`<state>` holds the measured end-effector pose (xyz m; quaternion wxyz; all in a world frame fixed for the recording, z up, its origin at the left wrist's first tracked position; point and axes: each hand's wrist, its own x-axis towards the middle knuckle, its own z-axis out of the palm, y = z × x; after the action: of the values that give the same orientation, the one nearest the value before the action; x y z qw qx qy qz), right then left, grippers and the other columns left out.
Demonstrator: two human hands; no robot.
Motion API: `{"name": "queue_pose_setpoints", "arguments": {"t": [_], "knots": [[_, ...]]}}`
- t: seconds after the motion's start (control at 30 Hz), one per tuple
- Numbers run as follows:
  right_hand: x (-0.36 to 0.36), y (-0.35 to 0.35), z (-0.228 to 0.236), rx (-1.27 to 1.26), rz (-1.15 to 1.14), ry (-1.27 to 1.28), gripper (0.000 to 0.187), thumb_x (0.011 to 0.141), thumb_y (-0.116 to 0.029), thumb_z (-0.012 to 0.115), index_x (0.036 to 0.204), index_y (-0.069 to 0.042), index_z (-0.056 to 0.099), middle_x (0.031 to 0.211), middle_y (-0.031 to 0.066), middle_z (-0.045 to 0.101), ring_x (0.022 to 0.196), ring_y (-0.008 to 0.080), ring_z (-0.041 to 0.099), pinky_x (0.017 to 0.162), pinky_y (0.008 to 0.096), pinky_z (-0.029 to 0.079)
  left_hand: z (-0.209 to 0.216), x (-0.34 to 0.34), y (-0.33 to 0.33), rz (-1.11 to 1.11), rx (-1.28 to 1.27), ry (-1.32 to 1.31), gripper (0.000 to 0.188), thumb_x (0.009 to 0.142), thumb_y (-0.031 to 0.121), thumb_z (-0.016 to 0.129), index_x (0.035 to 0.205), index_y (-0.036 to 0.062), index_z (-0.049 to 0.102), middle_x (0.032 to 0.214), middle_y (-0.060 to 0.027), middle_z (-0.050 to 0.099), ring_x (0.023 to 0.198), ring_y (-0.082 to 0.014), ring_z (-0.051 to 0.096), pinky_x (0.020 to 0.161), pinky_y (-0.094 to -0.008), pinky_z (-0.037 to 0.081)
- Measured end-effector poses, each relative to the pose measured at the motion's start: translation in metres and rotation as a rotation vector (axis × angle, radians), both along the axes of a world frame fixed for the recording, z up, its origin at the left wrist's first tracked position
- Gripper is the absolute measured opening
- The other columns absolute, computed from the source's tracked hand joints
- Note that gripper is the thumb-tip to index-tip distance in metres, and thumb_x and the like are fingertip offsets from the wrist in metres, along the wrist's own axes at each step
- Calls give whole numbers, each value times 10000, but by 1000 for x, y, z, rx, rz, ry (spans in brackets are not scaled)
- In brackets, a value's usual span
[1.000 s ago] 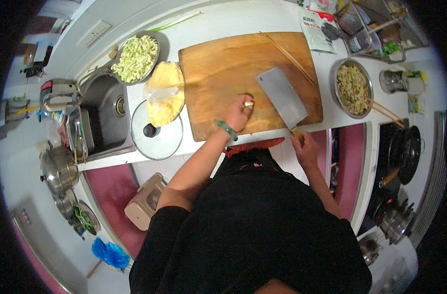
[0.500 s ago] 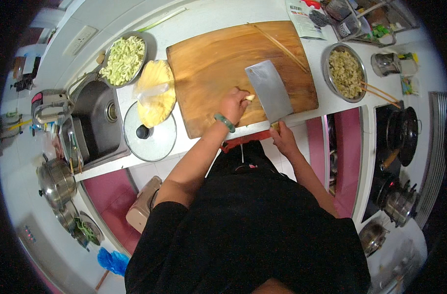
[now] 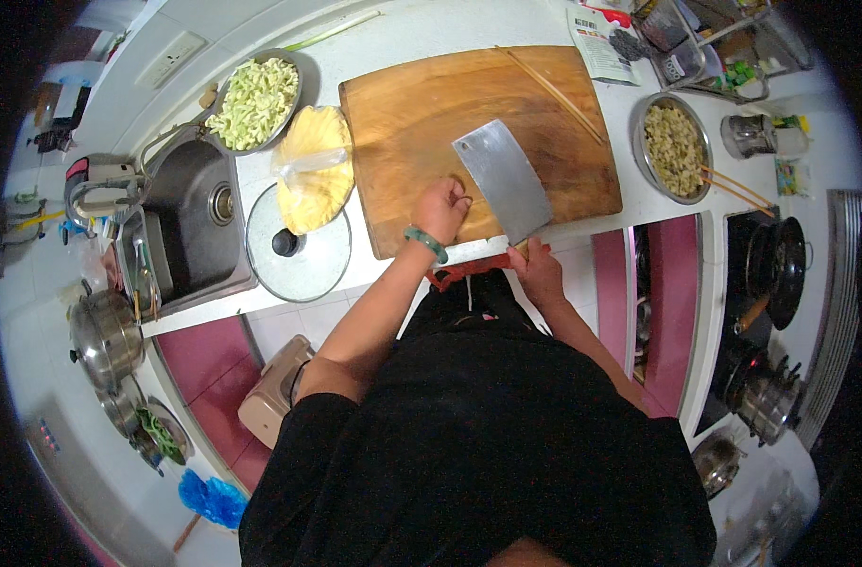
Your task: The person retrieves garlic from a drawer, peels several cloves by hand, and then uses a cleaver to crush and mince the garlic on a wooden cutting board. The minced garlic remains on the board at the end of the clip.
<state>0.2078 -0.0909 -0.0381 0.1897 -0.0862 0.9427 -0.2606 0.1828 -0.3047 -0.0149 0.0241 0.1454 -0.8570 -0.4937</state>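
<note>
My right hand (image 3: 541, 275) grips the handle of a cleaver (image 3: 507, 181) near the counter's front edge. The broad steel blade lies over the wooden cutting board (image 3: 403, 104), pointing away and to the left. My left hand (image 3: 440, 210) rests at the board's front part, just left of the blade, with a green bangle on the wrist. Its fingers are curled closed, and what they hold, if anything, is hidden. A pair of chopsticks (image 3: 552, 94) lies across the board's far right corner.
Left of the board are a bowl of pale green chopped vegetables (image 3: 255, 104), a yellow round sheet-like food (image 3: 314, 194), a glass lid (image 3: 299, 265) and a sink (image 3: 190, 213). On the right stand a bowl of chopped food (image 3: 675, 149) with chopsticks and a stove with a black wok (image 3: 788, 274).
The cleaver's blade has swung slightly left, closer to my left hand. The small pale piece at my left fingertips no longer shows. The whole view has shifted a little.
</note>
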Motion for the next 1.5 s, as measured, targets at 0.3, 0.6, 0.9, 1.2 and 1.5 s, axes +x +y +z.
{"name": "queue_pose_setpoints", "arguments": {"t": [0.3,0.6,0.9,1.2,1.5], "knots": [[7,-1,2,-205,-7,90,405,834,-432,506,954,-49,453,769,250,589,721,425,576,620,503,448,-19,16,-7,83,120,-26,135,723,89,652,794,32,552,650,-89,557,587,-193,536,567,-301,447],[12,-2,-1,-77,6,46,427,834,-462,486,938,-49,459,763,244,593,709,417,581,614,506,447,-40,24,-9,142,604,-202,133,748,54,612,858,28,543,690,-39,553,636,-142,538,559,-257,442],[4,-9,18,-49,-13,34,360,853,-399,490,888,-42,464,761,240,579,728,414,569,622,491,435,-8,23,-14,330,1231,-323,176,832,-32,443,984,27,509,810,-76,581,692,-161,580,672,-228,506],[-2,-9,10,4,-4,63,352,856,-386,497,890,-38,457,740,236,575,725,409,565,620,486,430,-10,24,-22,241,1018,-284,139,892,51,447,1018,30,504,863,-76,618,646,-105,559,554,-199,459],[-17,6,24,-581,-146,-291,321,873,-370,465,779,-63,463,580,81,480,458,209,460,430,297,367,-31,18,-11,96,512,-114,84,823,115,586,835,33,577,726,6,597,610,-91,527,536,-243,425]]}}
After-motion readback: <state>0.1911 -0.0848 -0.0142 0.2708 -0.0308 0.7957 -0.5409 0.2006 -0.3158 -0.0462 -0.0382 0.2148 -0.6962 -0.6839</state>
